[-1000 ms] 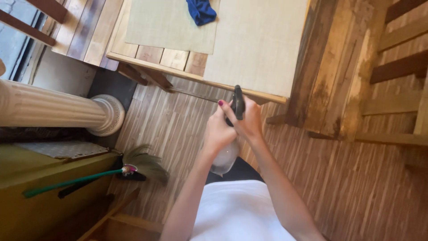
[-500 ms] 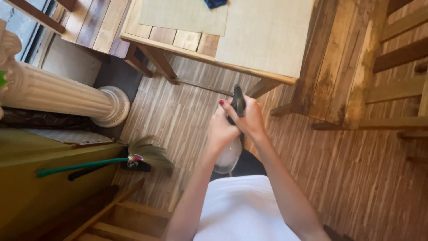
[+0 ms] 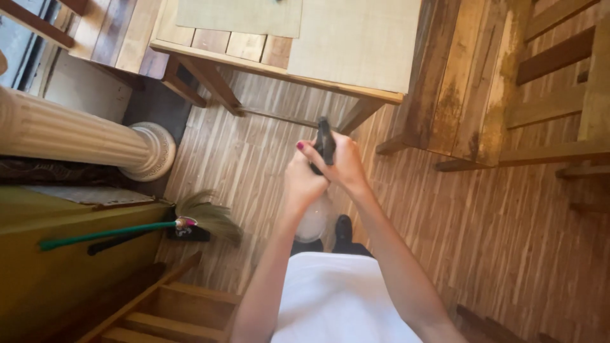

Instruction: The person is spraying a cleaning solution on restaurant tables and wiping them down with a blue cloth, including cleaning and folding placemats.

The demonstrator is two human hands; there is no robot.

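Observation:
Both hands meet in front of my chest around a spray bottle. My right hand point(image 3: 348, 166) wraps the black trigger head point(image 3: 326, 141), which sticks up between the fingers. My left hand point(image 3: 304, 179) clasps the neck just under it, nails painted red. The clear bottle body point(image 3: 314, 222) hangs below the hands, partly hidden by my left wrist. A white garment point(image 3: 340, 298) covers my front at the bottom of the view.
A wooden table point(image 3: 279, 70) with pale mats stands ahead, a wooden bench point(image 3: 470, 82) to its right. A white fluted column point(image 3: 82, 136) lies at left. A green-handled broom point(image 3: 159, 225) leans by a yellow cabinet point(image 3: 57, 267). Wooden steps point(image 3: 165, 311) sit lower left.
The view has tipped down and toward me: the table and column slid up the frame and the blue cloth left it. Both hands keep the same hold on the bottle.

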